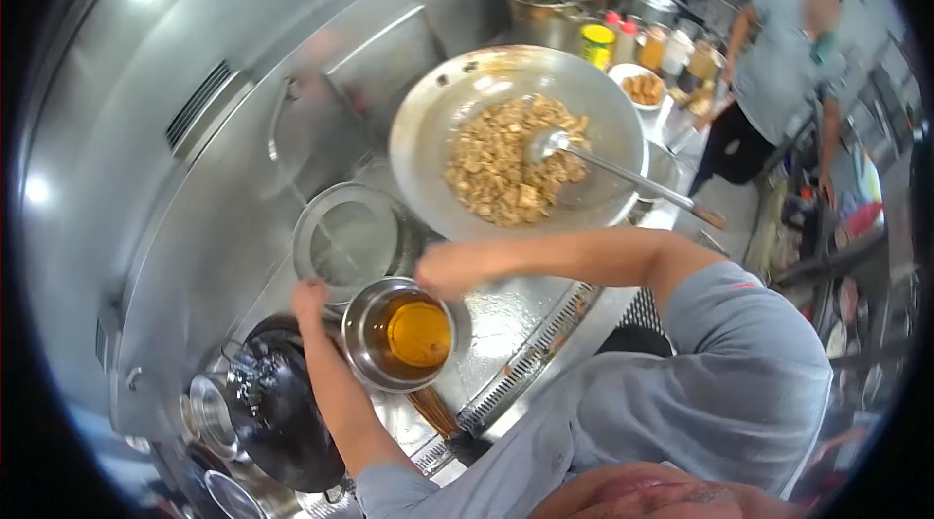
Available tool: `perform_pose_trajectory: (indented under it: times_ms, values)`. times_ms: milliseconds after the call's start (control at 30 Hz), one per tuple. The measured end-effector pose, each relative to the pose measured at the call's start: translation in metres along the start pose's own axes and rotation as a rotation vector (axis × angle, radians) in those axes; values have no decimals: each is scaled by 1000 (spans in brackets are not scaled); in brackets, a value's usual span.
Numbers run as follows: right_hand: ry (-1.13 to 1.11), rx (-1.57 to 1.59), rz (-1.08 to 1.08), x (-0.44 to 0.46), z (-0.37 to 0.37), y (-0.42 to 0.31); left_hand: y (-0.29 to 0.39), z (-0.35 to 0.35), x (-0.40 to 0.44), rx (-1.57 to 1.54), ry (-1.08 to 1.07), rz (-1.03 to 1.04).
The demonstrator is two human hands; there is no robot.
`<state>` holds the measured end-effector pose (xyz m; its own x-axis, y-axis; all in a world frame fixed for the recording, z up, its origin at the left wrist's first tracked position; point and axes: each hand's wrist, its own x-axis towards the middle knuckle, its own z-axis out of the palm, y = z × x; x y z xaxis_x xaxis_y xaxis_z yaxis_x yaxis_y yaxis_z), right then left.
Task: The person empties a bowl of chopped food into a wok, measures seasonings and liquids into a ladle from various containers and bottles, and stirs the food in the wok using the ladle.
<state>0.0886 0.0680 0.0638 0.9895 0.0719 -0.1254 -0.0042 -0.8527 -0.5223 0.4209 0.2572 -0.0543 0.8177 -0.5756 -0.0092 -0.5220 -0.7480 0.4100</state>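
A steel pot [365, 363] with amber liquid stands between my arms. My left hand [310, 297] is at the pot's upper left, near the rim of a round container [309, 237] of cloudy liquid; its fingers are too small to make out. Blurred by motion, my right hand [449, 269] hovers at the pot's upper right rim, and what it holds, if anything, is hidden. Beyond it a large wok [418, 120] holds chopped browned food [506, 159], with a long-handled ladle [623, 172] resting in it.
A black wok [292, 422] and steel pots [211, 412] are at lower left. Several bottles [652, 47], a yellow can [596, 46] and a bowl of food [642, 88] stand behind the large wok. Another person [778, 71] is at upper right. A bamboo brush [433, 412] lies below the pot.
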Motion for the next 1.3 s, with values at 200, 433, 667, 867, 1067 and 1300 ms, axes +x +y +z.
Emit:
perform_pose_trajectory:
  times_ms: [200, 433, 667, 867, 1067, 1300]
  values:
    - [475, 193, 226, -261, 15, 10, 36, -44, -150, -791, 207, 2]
    - [332, 2, 1067, -382, 21, 129, 145, -8, -333, -865, -95, -334]
    - [765, 739, 745, -357, 40, 65, 148, 125, -483, -728, -118, -232]
    - [695, 1139, 405, -234, -72, 19, 143, 122, -474, -605, -311, -190]
    - [424, 1330, 340, -74, -87, 12, 105, 96, -466, -398, -328, -170]
    - [-198, 2202, 358, 21, -16, 9, 60, 117, -521, -466, -403, -267]
